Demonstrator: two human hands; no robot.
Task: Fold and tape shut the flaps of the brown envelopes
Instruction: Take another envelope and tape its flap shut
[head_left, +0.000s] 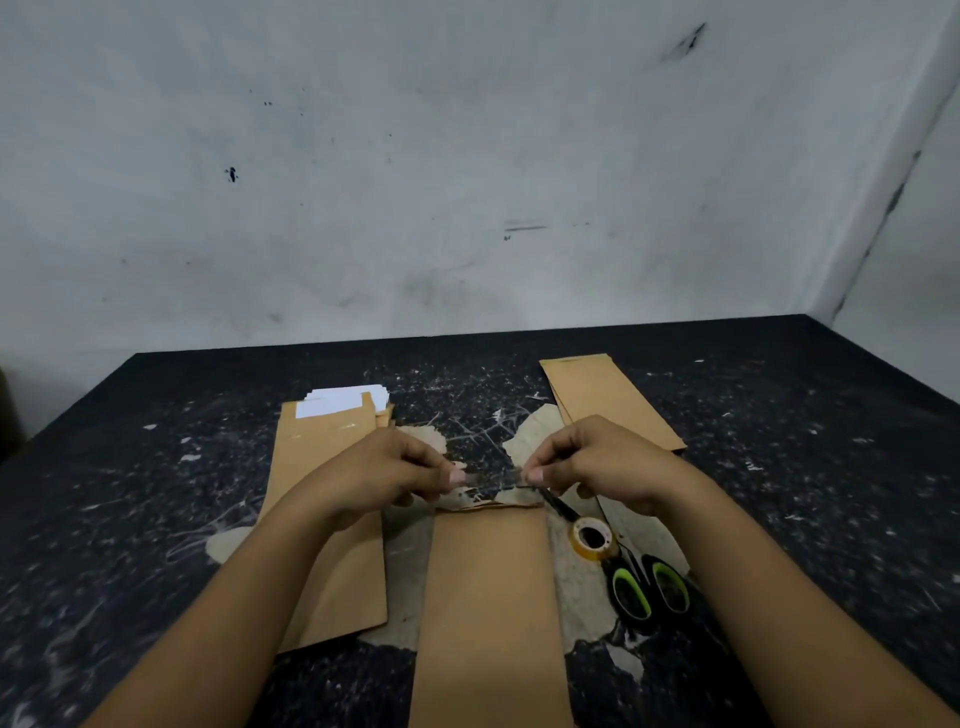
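A long brown envelope (488, 597) lies lengthwise in front of me, its far end just below my hands. My left hand (387, 470) and my right hand (597, 462) each pinch one end of a short clear strip of tape (493, 479), stretched between them just above the envelope's far end. A small roll of clear tape (592, 538) lies to the right of the envelope, resting on the blades of black scissors with green handles (647, 590).
A pile of brown envelopes (324, 499) with white paper showing at its far end lies to the left, partly under my left forearm. Another stack of brown envelopes (608, 400) lies at the back right. The dark table (156, 519) is scratched and worn; a wall stands behind.
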